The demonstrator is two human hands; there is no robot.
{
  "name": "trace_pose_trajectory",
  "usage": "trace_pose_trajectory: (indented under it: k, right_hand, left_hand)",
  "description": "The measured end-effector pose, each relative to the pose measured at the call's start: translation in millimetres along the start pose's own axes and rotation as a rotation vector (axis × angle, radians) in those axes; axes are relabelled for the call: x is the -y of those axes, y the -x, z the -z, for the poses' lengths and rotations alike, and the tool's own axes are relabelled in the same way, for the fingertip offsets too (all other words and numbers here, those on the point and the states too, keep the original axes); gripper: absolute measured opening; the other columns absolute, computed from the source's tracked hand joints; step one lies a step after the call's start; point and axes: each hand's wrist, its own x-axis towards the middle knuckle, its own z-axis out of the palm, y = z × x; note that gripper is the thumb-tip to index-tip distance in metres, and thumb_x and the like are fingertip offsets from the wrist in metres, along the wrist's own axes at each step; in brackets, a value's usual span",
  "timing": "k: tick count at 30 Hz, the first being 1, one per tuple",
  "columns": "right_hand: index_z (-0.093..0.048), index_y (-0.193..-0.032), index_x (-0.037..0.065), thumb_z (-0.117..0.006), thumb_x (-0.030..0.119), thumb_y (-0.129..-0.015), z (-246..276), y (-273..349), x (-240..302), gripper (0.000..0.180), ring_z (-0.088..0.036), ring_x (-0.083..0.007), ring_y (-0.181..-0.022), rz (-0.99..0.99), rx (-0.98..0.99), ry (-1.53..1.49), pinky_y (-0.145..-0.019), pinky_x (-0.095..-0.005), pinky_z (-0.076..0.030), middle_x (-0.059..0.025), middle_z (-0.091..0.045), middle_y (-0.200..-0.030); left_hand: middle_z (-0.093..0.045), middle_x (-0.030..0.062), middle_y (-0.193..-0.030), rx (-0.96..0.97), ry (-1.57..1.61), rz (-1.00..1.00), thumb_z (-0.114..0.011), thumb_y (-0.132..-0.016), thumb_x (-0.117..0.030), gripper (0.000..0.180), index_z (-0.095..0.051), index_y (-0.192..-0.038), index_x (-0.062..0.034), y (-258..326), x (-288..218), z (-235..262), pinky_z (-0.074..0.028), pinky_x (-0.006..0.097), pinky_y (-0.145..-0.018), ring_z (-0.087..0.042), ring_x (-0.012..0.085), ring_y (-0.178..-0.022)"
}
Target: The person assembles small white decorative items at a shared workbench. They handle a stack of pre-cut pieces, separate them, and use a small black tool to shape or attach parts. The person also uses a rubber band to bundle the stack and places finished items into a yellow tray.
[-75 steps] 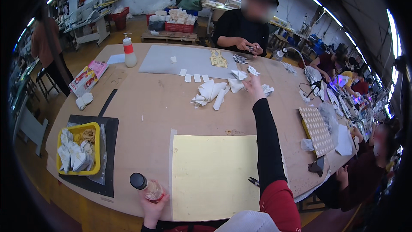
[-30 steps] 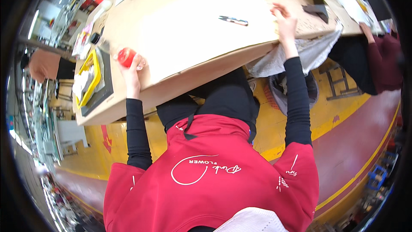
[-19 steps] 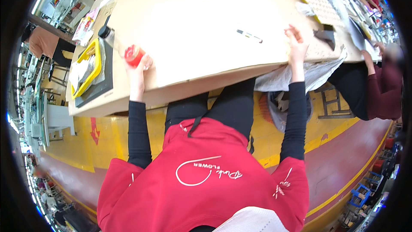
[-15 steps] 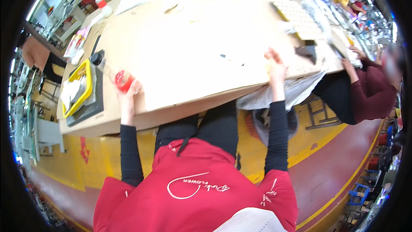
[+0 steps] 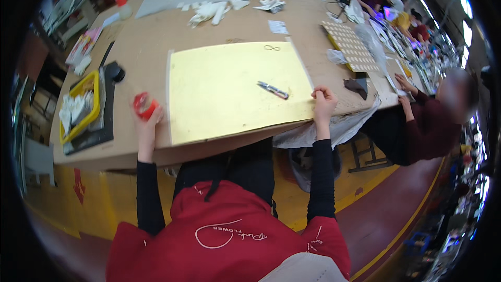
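Observation:
A pale yellow sheet lies on the brown-covered table, with whitish strips along its left and right edges. My left hand is closed round a red, partly see-through roundish thing, left of the sheet; its kind is unclear. At the sheet's right edge, my right hand has its fingers curled together. Whatever is in them, if anything, is too small to make out. Thread snips rest on the sheet, nearer my right hand. A thin looped cord sits by its far edge.
Left stands a yellow basket with white items, on a black mat. White gloves lie farther back. A dotted board and dark brown pieces are to the right, where a co-worker sits.
The overexposed tabletop has darkened, so the yellow sheet now shows clearly. The view has shifted slightly. Both hands stay on either side of the sheet, the left still with the red thing.

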Motion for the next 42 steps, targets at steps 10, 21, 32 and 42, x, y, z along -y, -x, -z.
trace_pose_trajectory:
  k: [10,21,32,42]
  right_hand:
    - [-0.062,-0.122,-0.004,-0.058,0.01,-0.096,5.8,-12.4,-4.3,0.03,-0.065,-0.0176,-0.099,0.045,0.203,0.241,-0.086,-0.0292,-0.051,-0.0132,-0.069,-0.11]
    - [-0.069,-0.101,-0.006,-0.052,-0.001,-0.088,14.5,-17.6,-8.0,0.022,-0.065,-0.0199,-0.092,0.089,0.22,0.392,-0.089,-0.0308,-0.049,-0.0125,-0.07,-0.097]
    - [-0.068,-0.104,-0.004,-0.054,0.0,-0.091,-3.8,0.7,2.5,0.019,-0.064,-0.0219,-0.095,0.244,0.007,0.375,-0.088,-0.0325,-0.048,-0.0133,-0.07,-0.099]
    - [-0.072,-0.095,0.005,-0.06,-0.002,-0.083,-15.8,19.2,19.5,0.018,-0.063,-0.025,-0.094,0.38,-0.011,0.619,-0.087,-0.0383,-0.044,-0.0084,-0.07,-0.092]
  left_hand:
    - [-0.054,0.0153,-0.129,0.113,-0.062,-0.18,-0.086,-0.072,-0.028,0.092,-0.032,-0.143,-0.0058,-11.2,-4.9,-10.0,-0.05,0.034,-0.095,-0.055,0.0231,-0.118]
    - [-0.054,0.0127,-0.128,0.087,-0.086,-0.255,-0.085,-0.074,-0.028,0.087,-0.034,-0.142,-0.0082,-1.0,-18.1,-7.7,-0.048,0.032,-0.094,-0.054,0.02,-0.115]
    - [-0.052,0.0051,-0.131,0.088,0.023,-0.184,-0.078,-0.079,-0.004,0.073,-0.038,-0.14,-0.0108,-3.3,-8.7,-8.9,-0.044,0.031,-0.102,-0.05,0.0165,-0.122]
    - [-0.052,0.0152,-0.131,-0.151,-0.358,-0.123,-0.08,-0.074,-0.009,0.083,-0.033,-0.142,-0.0041,17.2,-15.7,-19.2,-0.043,0.036,-0.102,-0.052,0.0263,-0.123]
